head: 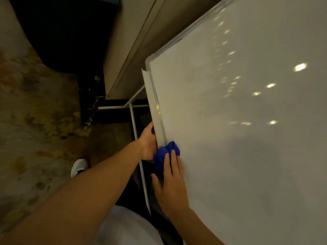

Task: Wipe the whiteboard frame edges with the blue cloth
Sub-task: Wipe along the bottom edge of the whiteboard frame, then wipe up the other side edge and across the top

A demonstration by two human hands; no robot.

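The whiteboard [238, 121] fills the right side of the head view, with ceiling lights mirrored on it. Its pale frame edge [156, 106] and narrow tray run down the board's left side. A bunched blue cloth [161, 154] is pressed against that edge low down. My right hand [170, 184] lies over the cloth with fingers on it, palm against the board. My left hand [147, 144] grips the frame and tray from the outer side, just above and left of the cloth, its fingers hidden behind the edge.
A white metal stand [132, 112] runs beneath the board. A beige wall panel [134, 41] stands behind it. Mottled brown floor [35, 112] spreads to the left, with my white shoe [78, 167] on it. A dark opening is at the upper left.
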